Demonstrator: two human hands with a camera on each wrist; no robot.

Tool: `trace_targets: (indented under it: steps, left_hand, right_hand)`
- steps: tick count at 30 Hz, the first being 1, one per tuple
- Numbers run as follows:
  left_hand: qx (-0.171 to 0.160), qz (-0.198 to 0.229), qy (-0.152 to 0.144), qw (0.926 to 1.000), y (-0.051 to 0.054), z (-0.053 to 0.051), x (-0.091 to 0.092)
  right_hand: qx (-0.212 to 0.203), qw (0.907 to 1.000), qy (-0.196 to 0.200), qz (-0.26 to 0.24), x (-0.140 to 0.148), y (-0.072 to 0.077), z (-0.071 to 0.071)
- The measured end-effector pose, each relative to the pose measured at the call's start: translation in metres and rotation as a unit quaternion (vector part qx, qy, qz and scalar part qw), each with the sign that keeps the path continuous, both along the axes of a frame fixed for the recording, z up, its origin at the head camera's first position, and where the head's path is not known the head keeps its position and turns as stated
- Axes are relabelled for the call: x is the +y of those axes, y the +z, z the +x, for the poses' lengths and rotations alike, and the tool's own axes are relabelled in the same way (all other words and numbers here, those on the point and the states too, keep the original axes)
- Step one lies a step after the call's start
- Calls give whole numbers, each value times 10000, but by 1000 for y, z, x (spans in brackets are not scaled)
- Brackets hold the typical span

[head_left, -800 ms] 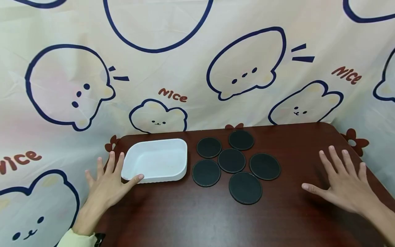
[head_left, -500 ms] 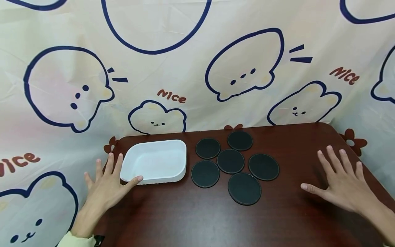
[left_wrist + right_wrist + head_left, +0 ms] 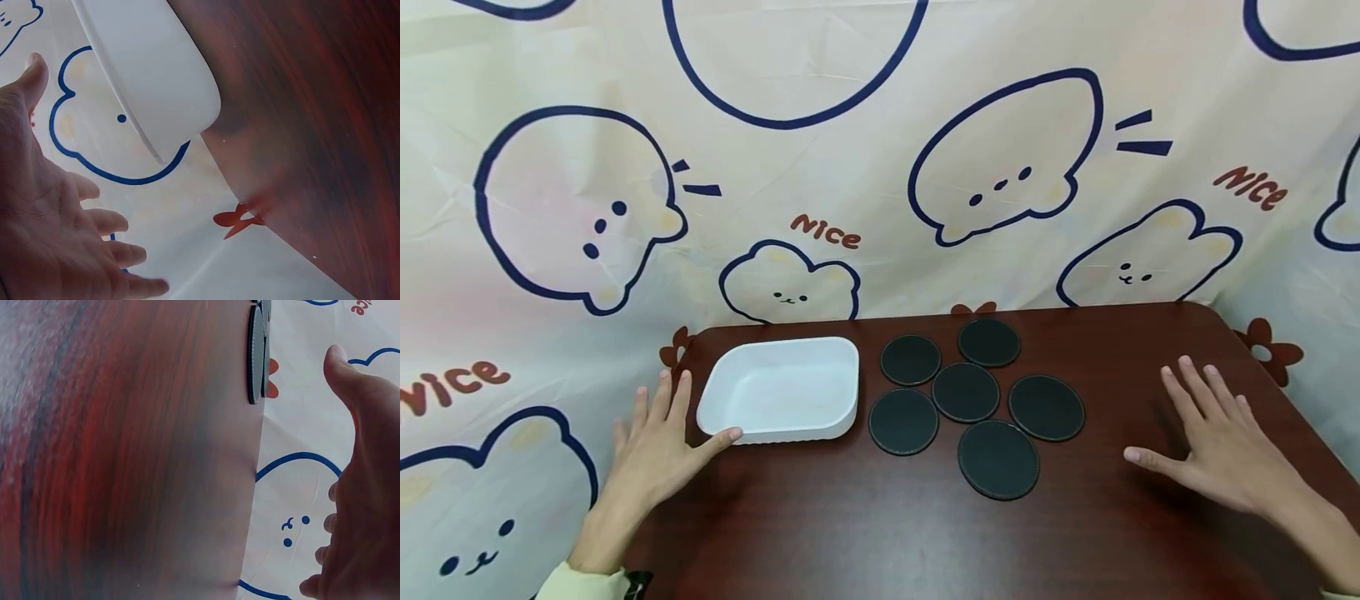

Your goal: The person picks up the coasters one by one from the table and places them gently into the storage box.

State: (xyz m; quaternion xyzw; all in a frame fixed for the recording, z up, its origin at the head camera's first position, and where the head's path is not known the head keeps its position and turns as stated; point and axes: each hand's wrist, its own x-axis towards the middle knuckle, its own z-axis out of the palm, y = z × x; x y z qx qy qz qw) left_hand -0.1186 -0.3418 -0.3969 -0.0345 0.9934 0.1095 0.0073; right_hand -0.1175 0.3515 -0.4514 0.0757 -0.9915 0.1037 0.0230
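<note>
My left hand [image 3: 658,454] is spread beside a white rectangular tray [image 3: 778,387], its thumb near the tray's front left corner. In the left wrist view a gap shows between that hand [image 3: 62,212] and the tray [image 3: 156,69]; nothing is held. To the right of the tray lie several round black coasters with stitched edges, among them a middle coaster [image 3: 966,392], a front coaster [image 3: 998,460] and a right coaster [image 3: 1047,407]. My right hand [image 3: 1232,454] hovers with fingers spread over the table's right side, apart from the coasters and holding nothing.
The dark brown table [image 3: 880,533] has a rounded far edge. Behind and beside it hangs a pale cloth [image 3: 880,183] printed with blue bear outlines, red lettering and flowers. Two coasters overlap at the table's edge in the right wrist view.
My right hand has shifted slightly left over the table, and my left hand a little left of the tray. The view has moved slightly; tray and coasters stay in place.
</note>
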Motion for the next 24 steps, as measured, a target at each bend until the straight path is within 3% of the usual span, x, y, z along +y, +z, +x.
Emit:
trace_targets:
  steps: [6,14,19,24]
  left_hand:
    - [18,251,-158,9996,-3,-5,-5]
    - [-217,1412,-339,9892,-17,-18,-10]
    - [-205,1791,-328,9831,-28,-26,-11]
    - [-199,1888,-275,9814,-35,-31,-11]
  right_hand:
    - [-79,9995,118,-269,-5,0,-6]
    - [-617,9957,205,-657,-18,7,-24]
    - [-593,9915,422,-1083,-28,7,-33]
    - [-402,9879,589,-1379,-29,4,-40]
